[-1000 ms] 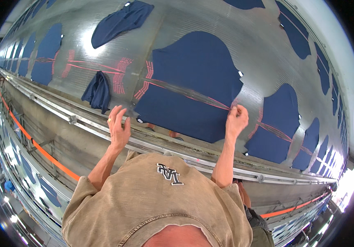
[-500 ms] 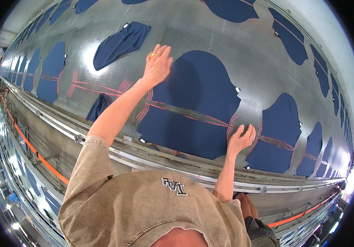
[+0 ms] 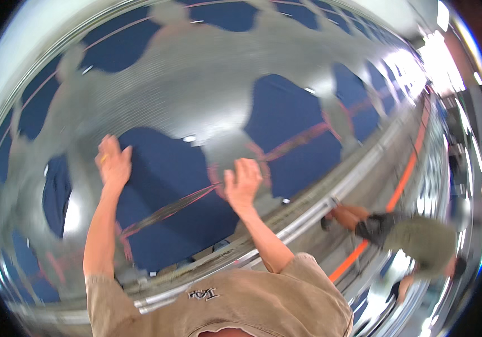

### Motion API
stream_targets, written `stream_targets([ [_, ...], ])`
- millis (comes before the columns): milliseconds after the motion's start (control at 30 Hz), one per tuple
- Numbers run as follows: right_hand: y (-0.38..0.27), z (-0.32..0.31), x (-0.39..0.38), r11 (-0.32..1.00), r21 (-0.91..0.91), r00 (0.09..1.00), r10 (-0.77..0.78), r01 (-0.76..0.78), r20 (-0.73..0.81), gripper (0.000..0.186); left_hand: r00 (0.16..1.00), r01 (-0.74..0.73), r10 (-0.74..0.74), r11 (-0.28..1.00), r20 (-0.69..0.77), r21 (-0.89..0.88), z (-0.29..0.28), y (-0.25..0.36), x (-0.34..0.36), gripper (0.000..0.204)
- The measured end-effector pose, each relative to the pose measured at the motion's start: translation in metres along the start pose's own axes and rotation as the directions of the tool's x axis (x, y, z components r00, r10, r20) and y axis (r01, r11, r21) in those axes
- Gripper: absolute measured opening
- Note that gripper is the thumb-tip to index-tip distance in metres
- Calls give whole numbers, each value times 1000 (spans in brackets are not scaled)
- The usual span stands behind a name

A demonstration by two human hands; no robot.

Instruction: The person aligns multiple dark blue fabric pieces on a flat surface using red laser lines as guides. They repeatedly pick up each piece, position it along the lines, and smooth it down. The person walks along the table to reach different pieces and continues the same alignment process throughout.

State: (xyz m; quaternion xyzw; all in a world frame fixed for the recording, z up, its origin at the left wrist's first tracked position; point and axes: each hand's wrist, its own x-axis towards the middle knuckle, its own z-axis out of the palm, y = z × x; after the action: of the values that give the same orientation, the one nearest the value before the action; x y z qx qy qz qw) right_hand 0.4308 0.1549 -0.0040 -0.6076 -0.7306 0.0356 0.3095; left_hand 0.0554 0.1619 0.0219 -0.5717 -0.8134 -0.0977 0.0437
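A large navy fabric piece (image 3: 168,194) lies flat on the long grey table in front of me. A dark strip edged with pink lines crosses it. My left hand (image 3: 113,162) is at the piece's upper left edge, fingers stretched and thumb apart, holding nothing. Near the right edge, over the gap beside the pink marks, my right hand (image 3: 243,182) has its thumb apart and fingers loosely extended. Whether either palm presses on the table or cloth, I cannot tell. To the right lies a similar navy piece (image 3: 291,121); a crumpled navy cloth (image 3: 57,195) lies to the left.
More navy pieces (image 3: 120,45) line the table's (image 3: 140,104) far side, several with small white tags. A metal rail (image 3: 308,216) runs along the near edge, and an orange strip (image 3: 406,182) lies beyond it. At the lower right is another person (image 3: 420,241) in an olive shirt.
The whole view has swung to the right, bringing the other person further into it. Both hands remain by opposite edges of the same large piece. The picture is more blurred.
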Motion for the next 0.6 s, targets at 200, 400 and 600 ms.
stream_targets([
  [200,-3,-1,-1,994,72,996,85,-86,17,46,969,101,-113,993,220,63,8,-6,-5,62],
  [400,-3,-4,-1,992,79,995,97,-100,38,46,994,51,-52,999,92,16,18,-15,0,46],
  [600,-4,-4,-1,992,87,996,88,-90,30,47,995,42,-49,995,-89,-85,19,-20,4,29],
])
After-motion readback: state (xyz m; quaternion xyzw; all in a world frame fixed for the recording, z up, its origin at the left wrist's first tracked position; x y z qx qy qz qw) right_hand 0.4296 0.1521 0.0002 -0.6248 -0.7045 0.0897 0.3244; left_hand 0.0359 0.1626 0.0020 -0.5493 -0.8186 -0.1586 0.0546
